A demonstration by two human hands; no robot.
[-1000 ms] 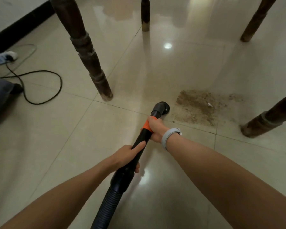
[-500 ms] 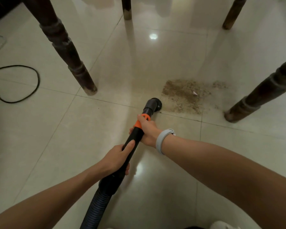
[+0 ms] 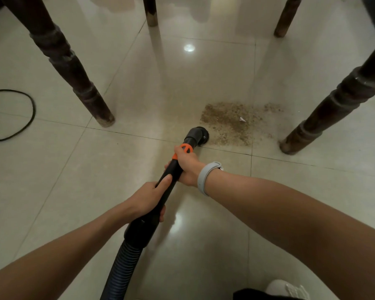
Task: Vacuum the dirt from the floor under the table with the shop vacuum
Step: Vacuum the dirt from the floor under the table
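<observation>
A patch of brown dirt (image 3: 230, 122) with a small white scrap lies on the glossy tiled floor between the table legs. The black vacuum wand (image 3: 170, 176) with an orange collar ends in a round brush nozzle (image 3: 198, 135) that touches the dirt patch's left edge. My right hand (image 3: 187, 167), with a grey wristband, grips the wand just below the orange collar. My left hand (image 3: 148, 199) grips the wand lower down, above the ribbed black hose (image 3: 123, 265).
Dark turned wooden table legs stand at left (image 3: 74, 72), right (image 3: 333, 102), back centre (image 3: 151, 11) and back right (image 3: 285, 18). A black cable (image 3: 28, 118) loops on the floor at far left. A white shoe (image 3: 288, 289) shows at the bottom right.
The nozzle has moved forward and right, from short of the dirt to its left edge. The view has shifted closer under the table. Both hands keep their grip.
</observation>
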